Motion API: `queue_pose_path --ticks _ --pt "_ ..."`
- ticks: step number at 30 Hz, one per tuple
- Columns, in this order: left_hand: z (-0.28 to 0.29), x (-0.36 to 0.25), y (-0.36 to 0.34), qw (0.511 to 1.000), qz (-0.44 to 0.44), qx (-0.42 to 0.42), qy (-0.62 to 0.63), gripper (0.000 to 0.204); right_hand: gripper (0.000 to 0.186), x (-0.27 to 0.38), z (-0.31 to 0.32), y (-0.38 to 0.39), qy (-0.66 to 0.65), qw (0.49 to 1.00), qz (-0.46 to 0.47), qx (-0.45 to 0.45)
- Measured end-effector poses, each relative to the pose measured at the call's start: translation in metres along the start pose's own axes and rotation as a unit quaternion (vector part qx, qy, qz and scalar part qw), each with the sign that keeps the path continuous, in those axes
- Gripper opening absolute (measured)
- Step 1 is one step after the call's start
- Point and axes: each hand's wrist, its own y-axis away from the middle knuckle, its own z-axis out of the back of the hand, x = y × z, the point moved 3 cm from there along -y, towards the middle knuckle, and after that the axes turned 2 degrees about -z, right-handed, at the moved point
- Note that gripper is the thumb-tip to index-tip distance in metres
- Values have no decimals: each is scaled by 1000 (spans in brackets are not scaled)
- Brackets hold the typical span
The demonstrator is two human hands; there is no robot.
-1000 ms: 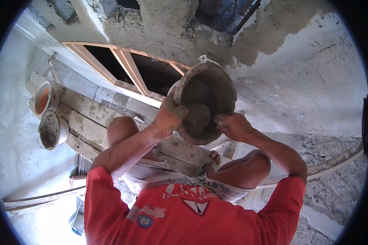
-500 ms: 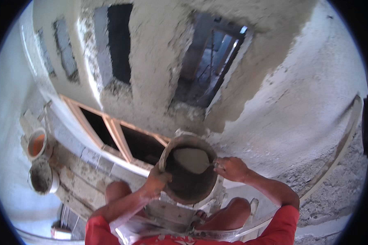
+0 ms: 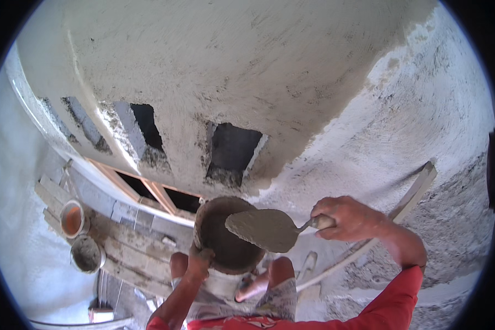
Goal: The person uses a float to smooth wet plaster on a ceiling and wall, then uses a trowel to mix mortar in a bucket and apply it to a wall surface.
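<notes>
My left hand [image 3: 201, 260] grips the near left rim of a round, dark bucket [image 3: 217, 223], tilted so that its inside shows. In my right hand [image 3: 346, 218] is the handle of a trowel [image 3: 263, 229], held level over the bucket's right side. Wet grey mortar covers the trowel's blade, and the blade hides part of the bucket's inside. Beyond the bucket rises a wall [image 3: 242, 66], coated with damp grey plaster on the left and in the middle, paler on the right. Rough rectangular openings [image 3: 234, 151] pierce the plastered part.
Wooden scaffold planks [image 3: 132, 247] run along the left below me. On them stand a bucket with orange contents [image 3: 72, 219] and a bucket of grey mix [image 3: 87, 254]. A wooden window frame [image 3: 159, 192] sits low in the wall. A long wooden batten [image 3: 412, 192] leans at the right.
The trowel has come up out of the bucket to the right, loaded with mortar. My left hand still holds the rim. The view has tipped upward, showing more wall.
</notes>
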Motion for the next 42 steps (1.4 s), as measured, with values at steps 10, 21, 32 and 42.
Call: queue_pose_path --ticks 10,21,32,42 --pt "-27 -56 73 998 -8 -60 9 54 40 -18 151 67 117 925 -139 -334" --pt "-105 -164 141 994 -103 19 18 63 33 15 123 119 112 989 53 -76" --pt "-153 -211 181 980 -151 -3 -132 83 24 28 21 49 188 981 31 14" --pt "-131 -230 196 981 -196 -12 -7 63 34 42 18 47 -13 998 47 -48"
